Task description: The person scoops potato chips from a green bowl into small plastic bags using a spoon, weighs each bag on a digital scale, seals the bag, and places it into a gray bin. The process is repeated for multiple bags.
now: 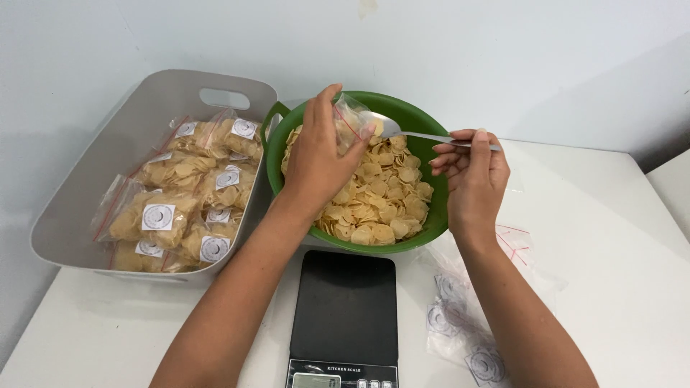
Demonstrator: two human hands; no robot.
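Observation:
A green bowl [433, 223] full of pale round crackers [384, 194] sits in the middle of the white table. My left hand [316, 162] holds a small clear plastic bag [350, 118] open above the bowl. My right hand [474, 176] grips the handle of a metal spoon [413, 134], whose bowl end points into the mouth of the bag. The hands are a short distance apart over the crackers.
A grey plastic tub [108, 162] at the left holds several filled, labelled cracker bags [180, 208]. A black kitchen scale [345, 316] lies in front of the bowl. Empty labelled bags [467, 330] lie at the right on the table [611, 251].

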